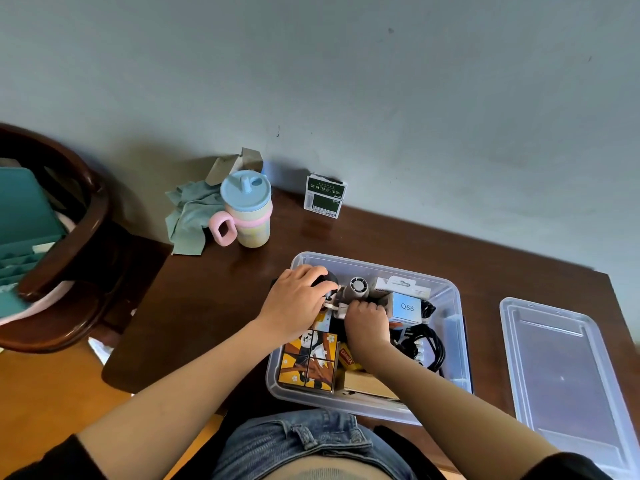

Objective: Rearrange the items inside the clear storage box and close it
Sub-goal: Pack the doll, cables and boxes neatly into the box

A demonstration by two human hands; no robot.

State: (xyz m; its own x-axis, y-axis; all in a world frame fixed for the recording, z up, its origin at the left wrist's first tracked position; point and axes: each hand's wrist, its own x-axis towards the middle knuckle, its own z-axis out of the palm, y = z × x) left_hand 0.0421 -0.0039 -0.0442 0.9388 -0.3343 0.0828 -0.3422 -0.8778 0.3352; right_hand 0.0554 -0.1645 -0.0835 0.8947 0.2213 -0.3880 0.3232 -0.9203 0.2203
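Clear storage box sits open on a dark wooden surface, right in front of the person, with its long axis running away from the body toward the wall.

At far left, off the surface, stands a dark wooden chair. On the surface near the wall lie a crumpled green cloth, a cup with a blue lid and pink handle and a small green and white carton, all well apart from the box.

The left hand reaches over the box's far left corner, fingers curled over a rounded black object. Just to its right, the right hand is inside the box near the middle, its fingers folded downward around something small and white; what exactly it holds cannot be told.

Inside the box, from left to right: a yellow panda-print box at the near left, a small yellow tin and a cardboard package beside it, a small white fan and a pale blue box marked Q88 toward the far side, and coiled black cables along the right wall.

The clear lid lies flat on the surface to the right of the box, apart from it, its long axis parallel to the box. The right hand is the nearer one to it, so closing likely calls for a reach rightward once the contents sit low enough.
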